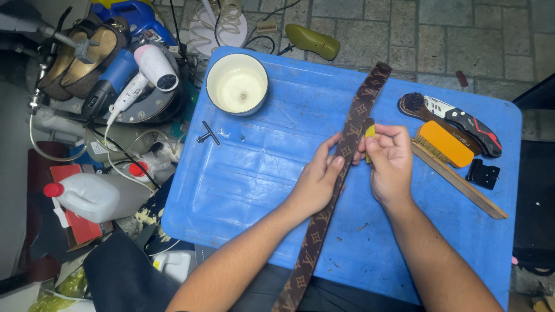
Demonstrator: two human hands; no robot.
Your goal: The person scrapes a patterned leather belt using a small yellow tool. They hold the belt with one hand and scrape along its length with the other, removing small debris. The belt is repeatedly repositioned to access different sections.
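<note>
Where the two forearms come up from the bottom edge, a long brown patterned belt (pixel 324 219) runs between them, slanting from the lower middle up toward the far right of the blue plastic board (pixel 243 190) it lies on. The left hand (pixel 317 180) rests on the belt's left edge about midway along it, fingers curled and the thumb pressed against the strap. Just across the belt, the right hand (pixel 390 162) has its fingers pinched closed on a small yellow piece (pixel 370 132) held against the belt's right edge; what that piece is cannot be made out.

Further right on the board lie a wooden brush (pixel 448 156) with an orange back, a small black hinge-like part (pixel 483 173), a folding knife (pixel 465 122) in black and red, and a small round dark brush (pixel 414 103). Toward the far left corner of the board stands a white tub (pixel 237 84) of pale paste, with a small black key tool (pixel 207 134) near it.

Off the board to the left sit a white jug (pixel 92 196) with a red cap and, beyond it, a white and blue hair dryer (pixel 136 78). An olive-green handle (pixel 312 40) lies on the tiled floor at the far side.
</note>
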